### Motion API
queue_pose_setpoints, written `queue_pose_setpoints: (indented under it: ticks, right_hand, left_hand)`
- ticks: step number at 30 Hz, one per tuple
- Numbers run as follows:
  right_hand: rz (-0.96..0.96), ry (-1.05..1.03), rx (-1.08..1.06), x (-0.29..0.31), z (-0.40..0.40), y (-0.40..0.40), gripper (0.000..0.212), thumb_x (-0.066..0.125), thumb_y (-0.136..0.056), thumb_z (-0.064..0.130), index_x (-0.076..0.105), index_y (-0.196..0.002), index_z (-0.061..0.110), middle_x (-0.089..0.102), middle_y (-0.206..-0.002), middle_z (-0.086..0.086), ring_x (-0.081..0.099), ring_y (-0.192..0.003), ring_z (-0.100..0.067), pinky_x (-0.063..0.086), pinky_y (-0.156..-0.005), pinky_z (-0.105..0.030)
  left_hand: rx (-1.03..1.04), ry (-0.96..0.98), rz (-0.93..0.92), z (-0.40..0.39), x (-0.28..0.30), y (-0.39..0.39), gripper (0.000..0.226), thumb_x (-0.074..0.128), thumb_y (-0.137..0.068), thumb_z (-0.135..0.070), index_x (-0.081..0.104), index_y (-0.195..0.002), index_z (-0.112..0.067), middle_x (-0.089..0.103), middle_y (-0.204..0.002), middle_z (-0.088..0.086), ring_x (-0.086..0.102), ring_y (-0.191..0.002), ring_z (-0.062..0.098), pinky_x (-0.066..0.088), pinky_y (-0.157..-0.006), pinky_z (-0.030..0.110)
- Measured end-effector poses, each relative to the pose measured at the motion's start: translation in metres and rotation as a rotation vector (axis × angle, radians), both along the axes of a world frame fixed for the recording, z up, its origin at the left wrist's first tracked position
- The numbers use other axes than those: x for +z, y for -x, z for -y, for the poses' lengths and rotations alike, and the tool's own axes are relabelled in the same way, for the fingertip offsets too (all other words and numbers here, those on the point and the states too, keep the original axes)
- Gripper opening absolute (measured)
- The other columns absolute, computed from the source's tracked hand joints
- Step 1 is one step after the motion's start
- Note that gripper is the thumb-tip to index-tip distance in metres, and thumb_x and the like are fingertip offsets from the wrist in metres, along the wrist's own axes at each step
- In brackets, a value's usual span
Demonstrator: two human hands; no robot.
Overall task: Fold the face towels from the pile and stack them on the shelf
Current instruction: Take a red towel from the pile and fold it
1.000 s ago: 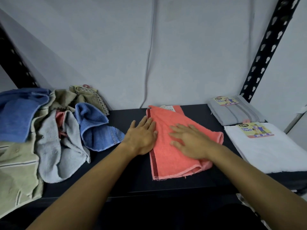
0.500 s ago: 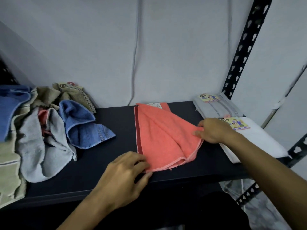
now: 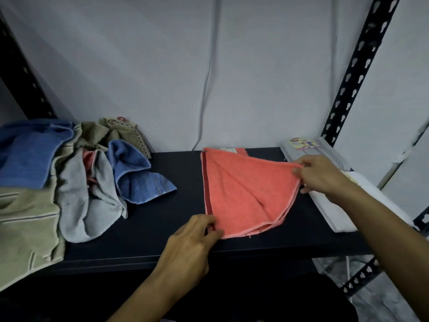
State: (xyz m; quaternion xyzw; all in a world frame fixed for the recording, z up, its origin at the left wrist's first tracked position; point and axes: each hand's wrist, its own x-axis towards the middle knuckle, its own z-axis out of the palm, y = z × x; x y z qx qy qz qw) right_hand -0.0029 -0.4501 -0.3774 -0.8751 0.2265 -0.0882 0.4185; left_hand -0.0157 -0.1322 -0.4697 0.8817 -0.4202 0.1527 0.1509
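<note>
Black shelf (image 3: pixel 162 247) carried the coral towel (image 3: pixel 243 194) mid-shelf, near its front edge. Left hand (image 3: pixel 190 247) pinched the towel's near left corner; right hand (image 3: pixel 322 175) gripped its right corner, lifted

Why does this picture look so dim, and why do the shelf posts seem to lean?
Head view: lighting is dim and flat, so the black shelf board shows little detail; the wide lens tilts the black perforated metal post; the coral terry face towel stays fairly sharp, edges softer.
</note>
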Motion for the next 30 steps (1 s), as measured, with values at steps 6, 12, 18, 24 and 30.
queue_pose_setpoints:
  ticks: [6, 12, 18, 24, 30]
  right_hand:
    - [0.277, -0.117, 0.084, 0.02, -0.036, 0.013, 0.01, 0.059, -0.093, 0.008, 0.068, -0.094, 0.013, 0.067, -0.088, -0.007, 0.062, -0.073, -0.021, 0.056, -0.067, -0.038]
    - [0.457, -0.09, 0.219, 0.012, -0.083, 0.02, 0.014, 0.074, -0.083, 0.016, 0.067, -0.086, 0.028, 0.066, -0.08, 0.004, 0.065, -0.078, -0.017, 0.053, -0.076, -0.029]
    - [0.499, 0.217, 0.365, -0.021, -0.122, 0.029, 0.006, 0.076, -0.081, 0.031, 0.072, -0.086, 0.03, 0.066, -0.078, 0.018, 0.06, -0.071, -0.001, 0.051, -0.068, -0.027]
    - [0.592, 0.531, 0.541, -0.057, -0.141, 0.035, 0.008, 0.067, -0.084, 0.026, 0.074, -0.087, 0.023, 0.065, -0.084, 0.013, 0.06, -0.077, -0.007, 0.052, -0.057, -0.032]
    - [0.593, 0.642, 0.588, -0.077, -0.142, 0.038, 0.013, 0.064, -0.085, 0.023, 0.075, -0.09, 0.027, 0.062, -0.081, 0.015, 0.053, -0.073, -0.006, 0.043, -0.045, -0.024]
  left_hand:
    - [0.022, 0.163, 0.001, 0.001, -0.005, 0.004, 0.053, 0.086, -0.06, 0.001, 0.076, -0.108, -0.02, 0.061, -0.095, -0.008, 0.058, -0.087, 0.009, 0.05, -0.066, 0.018]
    - [0.033, 0.314, -0.016, -0.002, -0.005, 0.003, 0.017, 0.082, -0.079, -0.014, 0.077, -0.094, -0.019, 0.067, -0.087, -0.013, 0.059, -0.084, 0.001, 0.05, -0.07, 0.012]
    - [-0.013, 0.349, -0.015, -0.008, -0.01, 0.002, 0.023, 0.08, -0.079, -0.006, 0.077, -0.101, -0.015, 0.071, -0.094, -0.012, 0.062, -0.089, 0.002, 0.056, -0.072, 0.021]
    - [-0.008, 0.399, -0.049, -0.01, -0.013, 0.002, 0.017, 0.079, -0.082, -0.009, 0.078, -0.098, -0.012, 0.073, -0.095, -0.011, 0.062, -0.091, 0.002, 0.055, -0.075, 0.022]
    - [0.012, 0.484, -0.05, -0.008, -0.018, 0.003, 0.012, 0.08, -0.082, -0.011, 0.076, -0.093, -0.012, 0.07, -0.095, -0.01, 0.063, -0.09, 0.004, 0.053, -0.077, 0.022]
